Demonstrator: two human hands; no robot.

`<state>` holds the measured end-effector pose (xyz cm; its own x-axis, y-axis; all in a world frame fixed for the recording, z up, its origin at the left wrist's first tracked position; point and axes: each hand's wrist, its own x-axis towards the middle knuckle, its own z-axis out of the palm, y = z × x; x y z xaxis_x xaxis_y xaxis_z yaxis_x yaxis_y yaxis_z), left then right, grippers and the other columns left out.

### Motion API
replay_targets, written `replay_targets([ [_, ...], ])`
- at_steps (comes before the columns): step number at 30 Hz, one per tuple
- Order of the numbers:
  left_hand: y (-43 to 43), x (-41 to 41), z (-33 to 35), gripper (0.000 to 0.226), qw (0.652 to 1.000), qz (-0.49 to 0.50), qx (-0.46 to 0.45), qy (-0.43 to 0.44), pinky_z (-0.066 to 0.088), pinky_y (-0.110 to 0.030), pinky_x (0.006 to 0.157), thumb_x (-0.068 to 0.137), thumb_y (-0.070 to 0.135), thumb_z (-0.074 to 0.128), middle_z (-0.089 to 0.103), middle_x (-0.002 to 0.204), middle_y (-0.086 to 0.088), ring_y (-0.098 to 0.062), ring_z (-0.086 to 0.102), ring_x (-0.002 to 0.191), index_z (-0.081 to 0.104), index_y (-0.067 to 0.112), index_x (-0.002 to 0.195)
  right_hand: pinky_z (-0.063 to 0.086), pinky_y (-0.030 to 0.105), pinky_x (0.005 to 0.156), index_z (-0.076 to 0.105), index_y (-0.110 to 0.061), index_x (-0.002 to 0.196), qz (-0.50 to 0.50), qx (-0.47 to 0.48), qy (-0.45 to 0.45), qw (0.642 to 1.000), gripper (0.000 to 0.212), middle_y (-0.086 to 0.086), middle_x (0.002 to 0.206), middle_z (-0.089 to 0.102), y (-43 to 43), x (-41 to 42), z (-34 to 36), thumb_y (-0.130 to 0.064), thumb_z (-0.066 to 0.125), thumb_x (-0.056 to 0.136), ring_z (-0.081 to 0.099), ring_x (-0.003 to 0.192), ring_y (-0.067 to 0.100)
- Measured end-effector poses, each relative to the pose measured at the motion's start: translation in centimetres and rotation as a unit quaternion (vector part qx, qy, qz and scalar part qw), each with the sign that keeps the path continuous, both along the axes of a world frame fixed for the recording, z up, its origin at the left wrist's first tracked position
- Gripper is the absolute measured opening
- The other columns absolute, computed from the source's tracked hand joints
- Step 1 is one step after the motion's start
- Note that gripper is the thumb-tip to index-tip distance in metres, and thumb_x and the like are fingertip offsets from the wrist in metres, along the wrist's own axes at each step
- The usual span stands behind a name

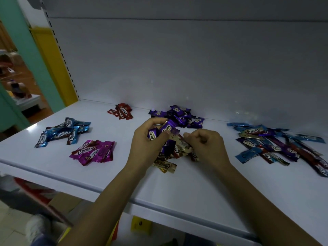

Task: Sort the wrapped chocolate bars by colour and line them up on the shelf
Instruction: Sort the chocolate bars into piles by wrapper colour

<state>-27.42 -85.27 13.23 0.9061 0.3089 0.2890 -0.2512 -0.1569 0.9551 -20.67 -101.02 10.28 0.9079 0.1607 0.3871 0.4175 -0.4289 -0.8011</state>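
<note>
On the white shelf [177, 189], seen from the head camera, wrapped chocolate bars lie in separate heaps. At mid-shelf the left hand [147, 142] has its fingers and thumb curled round a couple of purple bars [162, 131], lifted just above a small mixed pile [179, 150] of purple, red and pale wrappers. The right hand [207, 144] hovers over the right side of that same pile with its fingers curled inward; whether it pinches a wrapper I cannot tell. A gold bar [166, 165] lies at the near edge of this pile, between the two wrists.

Behind the hands, close to the back wall, sits a purple pile [179, 114]. To its left, also near the wall, is a small red pile [122, 111]. Further left lies a blue pile [65, 133], and nearer the front edge beside it a magenta pile [94, 151]. Well apart on the right, an unsorted heap [276, 144] of longer blue, purple, red and gold bars spreads across the shelf.
</note>
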Motion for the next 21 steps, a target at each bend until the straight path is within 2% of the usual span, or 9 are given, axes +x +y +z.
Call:
replay_targets([
  [3,-0.1,0.2,0.0,0.028,1.0,0.007,-0.01,-0.007,0.057,-0.019,0.069,0.09,0.01,0.062,0.066,0.102,0.015,-0.006,0.066,0.093,0.061,0.038,0.096,0.053,0.031,0.057,0.065,-0.027,0.061,0.022,-0.044,0.009,0.999,0.026,-0.005,0.06,0.065,-0.2,-0.1,-0.1,-0.037,0.066,0.084,0.063,0.055,0.011],
  [5,0.0,0.2,0.1,0.027,1.0,0.012,-0.014,-0.01,0.058,-0.021,0.073,0.09,0.012,0.063,0.065,0.103,0.016,-0.007,0.065,0.095,0.06,0.038,0.097,0.053,0.03,0.058,0.07,-0.027,0.069,0.014,-0.084,0.012,0.996,0.021,-0.007,0.061,0.064,-0.2,-0.1,-0.2,-0.042,0.066,0.083,0.061,0.056,0.009],
  [8,0.1,0.3,0.1,0.026,1.0,0.01,-0.004,-0.008,0.058,-0.026,0.078,0.089,0.013,0.064,0.067,0.105,0.012,-0.008,0.066,0.096,0.061,0.037,0.098,0.042,0.022,0.054,0.069,-0.026,0.073,0.004,-0.155,0.007,0.988,0.02,-0.015,0.052,0.053,-0.2,-0.1,0.0,-0.042,0.065,0.085,0.052,0.05,0.003],
  [10,0.1,0.4,0.2,0.026,1.0,0.005,0.002,-0.005,0.057,-0.027,0.079,0.089,0.013,0.065,0.068,0.105,0.009,-0.009,0.067,0.095,0.062,0.036,0.099,0.039,0.021,0.052,0.066,-0.028,0.072,0.007,-0.168,0.002,0.986,0.022,-0.013,0.05,0.052,-0.1,-0.3,0.4,-0.042,0.06,0.088,0.051,0.048,0.004],
  [12,0.0,0.7,0.5,0.025,1.0,-0.002,0.011,-0.001,0.057,-0.023,0.077,0.088,0.013,0.066,0.069,0.102,0.011,-0.007,0.067,0.092,0.062,0.036,0.099,0.044,0.022,0.05,0.067,-0.024,0.077,0.034,-0.031,0.048,0.998,0.031,-0.009,0.052,0.056,0.2,-0.6,1.4,-0.042,0.049,0.095,0.054,0.05,0.003],
  [14,-0.3,1.1,0.7,0.025,0.998,-0.003,0.059,0.008,0.055,-0.017,0.075,0.086,0.013,0.067,0.067,0.1,0.014,-0.006,0.066,0.091,0.062,0.032,0.102,0.039,0.014,0.045,0.067,-0.018,0.081,0.078,0.106,0.098,0.986,0.036,-0.007,0.049,0.055,0.5,-0.9,3.1,-0.039,0.042,0.097,0.05,0.043,0.001],
  [17,-1.0,1.9,1.3,0.034,0.995,-0.01,0.096,0.033,0.055,-0.016,0.074,0.084,0.012,0.07,0.065,0.105,0.007,-0.008,0.066,0.091,0.059,0.021,0.115,0.038,0.014,0.045,0.064,-0.011,0.077,0.137,0.137,0.076,0.978,0.02,-0.006,0.05,0.055,0.7,-0.5,4.7,-0.022,0.056,0.093,0.047,0.042,0.002],
  [19,-1.2,2.6,1.7,0.035,0.997,-0.016,0.057,0.048,0.053,-0.013,0.067,0.084,0.012,0.07,0.066,0.106,0.002,-0.009,0.066,0.088,0.059,0.015,0.117,0.038,0.018,0.043,0.063,-0.01,0.075,0.113,0.184,0.112,0.97,0.018,-0.003,0.053,0.057,0.7,1.0,4.8,-0.016,0.058,0.092,0.047,0.042,0.007],
  [21,-1.3,3.2,2.4,0.03,0.992,-0.022,-0.086,0.092,0.052,-0.014,0.059,0.085,0.01,0.07,0.068,0.101,-0.003,-0.009,0.068,0.079,0.061,0.011,0.114,0.042,0.02,0.044,0.063,-0.008,0.079,0.044,0.263,0.161,0.95,0.015,-0.001,0.06,0.063,0.3,3.1,4.6,-0.016,0.059,0.092,0.052,0.043,0.007],
])
